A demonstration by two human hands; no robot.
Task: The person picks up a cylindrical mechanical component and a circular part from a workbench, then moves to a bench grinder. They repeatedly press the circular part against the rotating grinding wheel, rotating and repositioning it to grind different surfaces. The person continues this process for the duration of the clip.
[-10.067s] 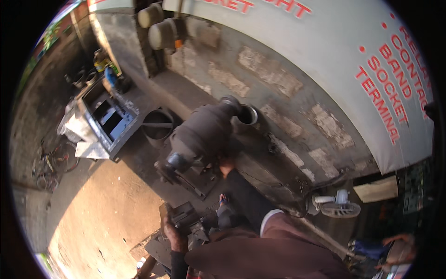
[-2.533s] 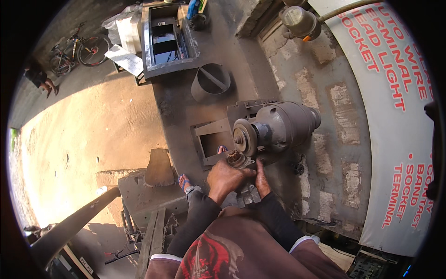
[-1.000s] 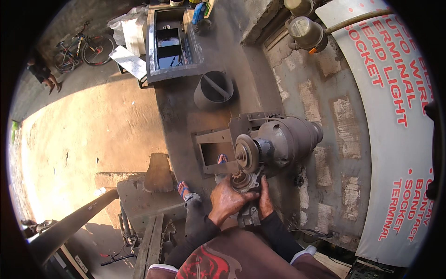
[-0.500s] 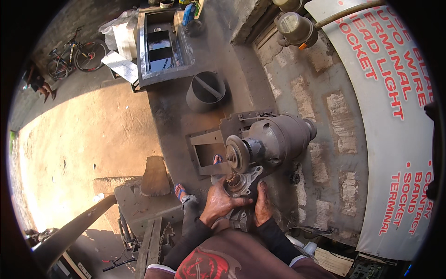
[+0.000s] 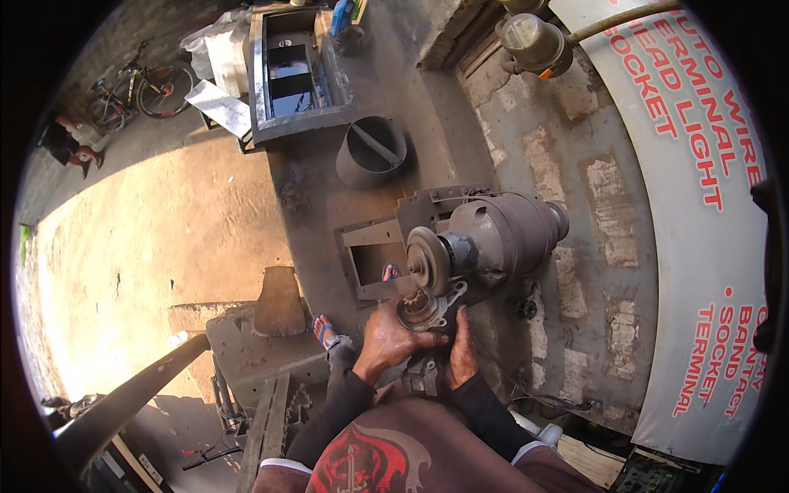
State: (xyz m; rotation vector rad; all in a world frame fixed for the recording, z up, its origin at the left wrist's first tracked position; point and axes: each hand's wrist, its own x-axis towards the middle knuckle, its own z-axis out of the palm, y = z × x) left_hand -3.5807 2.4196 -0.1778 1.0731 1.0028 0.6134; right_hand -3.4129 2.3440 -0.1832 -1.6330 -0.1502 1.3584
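Note:
Just in front of my body I hold a starter motor (image 5: 427,319), its metal nose casting and small toothed pinion facing away from me. My left hand (image 5: 386,338) wraps its left side, thumb across the body. On the other side my right hand (image 5: 463,352) presses against it, fingers pointing up. The pinion end is right under the round wheel (image 5: 427,263) of a dusty bench grinder (image 5: 509,236); whether they touch I cannot tell. Part of the starter's lower body shows between my wrists.
The grinder sits on a metal frame (image 5: 370,287) by my sandalled feet. Beyond it stand a dark bucket (image 5: 371,156) and a framed metal box (image 5: 300,123). A brick wall and a printed banner (image 5: 690,246) run along the right. A wooden beam and pole lie left; a bicycle and a person are farther off.
The whole view has shifted slightly, with the scene a little higher and farther right. Both hands keep their hold on the starter motor close to the wheel.

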